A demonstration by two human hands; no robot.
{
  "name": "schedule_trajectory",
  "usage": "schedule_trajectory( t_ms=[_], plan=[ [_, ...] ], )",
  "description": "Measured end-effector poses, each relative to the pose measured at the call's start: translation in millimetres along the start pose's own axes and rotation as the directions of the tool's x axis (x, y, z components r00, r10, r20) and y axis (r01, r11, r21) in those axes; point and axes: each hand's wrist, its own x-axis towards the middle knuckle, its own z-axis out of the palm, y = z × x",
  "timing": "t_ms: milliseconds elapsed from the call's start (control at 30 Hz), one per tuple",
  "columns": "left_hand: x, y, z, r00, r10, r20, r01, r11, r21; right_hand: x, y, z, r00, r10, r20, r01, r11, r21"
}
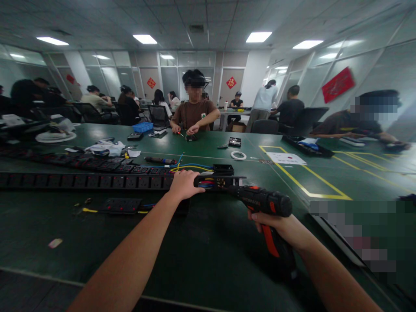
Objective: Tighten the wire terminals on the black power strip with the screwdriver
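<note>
My right hand (276, 223) is wrapped round the grip of a black and orange cordless drill (261, 200). The drill's nose points left, at the opened end of a long black power strip (97, 181). Coloured wires show inside that end. My left hand (185, 184) is closed over the strip close to its opened end, with the thumb along the near side. Whether the drill's bit touches anything inside the strip cannot be made out.
Behind the strip lie more socket modules (110, 164), a black screwdriver-like tool (159, 160) and a white ring (238, 155). A loose socket piece (121, 205) with wires is in front. Across the table a person (196, 108) works with a small tool. A white sheet (286, 158) lies right.
</note>
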Motion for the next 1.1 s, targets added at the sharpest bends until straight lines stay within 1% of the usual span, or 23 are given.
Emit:
schedule_trajectory(
  t_ms=[467,700,933,1100],
  plan=[
    [-0.4,0.4,-1.1,1.000,0.007,-0.006,-0.007,1.000,0.004,-0.4,-1.6,-0.8,1.000,-0.016,0.007,0.016,1.000,0.012],
    [-0.3,0.3,-0.9,1.000,-0.008,0.017,0.008,1.000,-0.002,0.2,0.3,0.5,1.000,-0.003,-0.003,0.003,0.999,0.035],
    [0.2,-0.9,0.6,1.000,-0.005,0.002,0.005,1.000,0.003,-0.3,-3.4,1.7,1.000,0.000,-0.006,0.000,0.999,-0.036],
    [0.2,-0.9,0.4,1.000,0.000,0.002,0.000,1.000,-0.008,-1.1,-2.0,2.9,0.999,0.032,-0.023,-0.033,0.998,-0.055]
  ],
)
